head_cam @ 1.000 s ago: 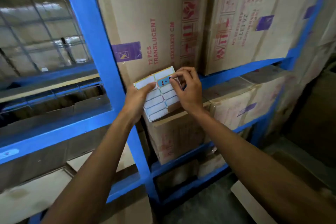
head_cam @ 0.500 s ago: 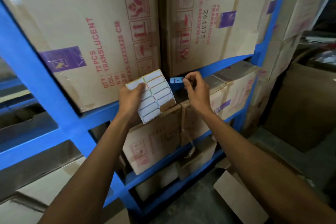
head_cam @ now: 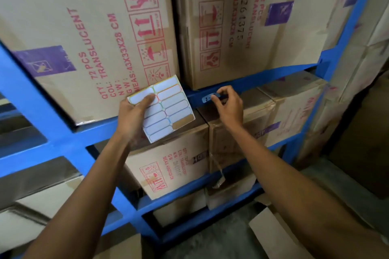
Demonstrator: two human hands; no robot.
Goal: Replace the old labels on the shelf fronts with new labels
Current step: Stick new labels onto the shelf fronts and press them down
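Observation:
My left hand (head_cam: 134, 115) grips a white sheet of blank labels (head_cam: 166, 109) with coloured outlines, its thumb over the sheet's top left corner. One slot at the sheet's lower right is bare brown backing. My right hand (head_cam: 228, 105) pinches a small light-blue label (head_cam: 207, 98) with dark marks on it and holds it flat against the front of the blue shelf beam (head_cam: 263, 79). The fingertips cover the label's right end.
Large cardboard boxes (head_cam: 94, 27) with red print stand on the beam. Smaller boxes (head_cam: 174, 162) fill the shelf below. A blue upright (head_cam: 42, 115) runs down the left and another (head_cam: 341, 48) on the right. Flat cardboard (head_cam: 273, 235) lies on the floor.
My right hand peeled the marked label off the sheet, carried it right to the shelf beam and now presses it there. My view has swung right and moved closer.

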